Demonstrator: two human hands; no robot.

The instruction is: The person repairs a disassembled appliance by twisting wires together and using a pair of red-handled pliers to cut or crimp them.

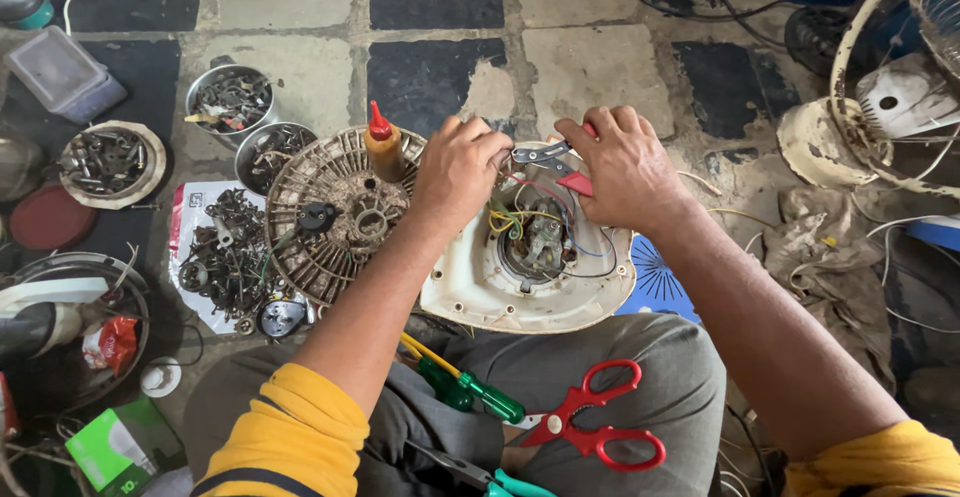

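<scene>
Nearest the lens: yellow sleeves [290, 427] and grey trousers, with red-handled scissors [590, 422] lying on the lap, green-handled screwdrivers [470, 389] just beside them, teal-handled pliers [490, 477] at the bottom edge.

Floor [590, 67]: worn checker of dark and pale stone tiles, gritty, cracked joints. No bench; everything sits on the floor.

Left side: two steel bowls [230, 97] of mixed screws and scrap parts, shallow dish [108, 162] of bolts, more hardware spilled on a plastic sheet [225, 257], clear plastic box [62, 72], green carton [120, 447]. Round ribbed fan grille [335, 212] lying flat, amber squeeze bottle with red nozzle [382, 145] standing on it. Right side: old cream table fan [880, 107] with loose wires, crumpled rag [815, 247] near it.

Work item: cream plastic fan base housing [530, 277], upside down and open, resting against the knees at frame centre, touching the grille's right edge. Dirty inside; round cavity with a switch block and yellow, red and blue wires [520, 219] tangled across it.

Left hand [462, 167]: grip narrow, fingertips pinched on the wires at the housing's upper rim.

Right hand [625, 162]: grip wrapped around red-handled cutters [560, 165], metal nose pointing left toward the left fingertips, just above the cavity. Hands near each other, almost meeting at the tool tip.
</scene>
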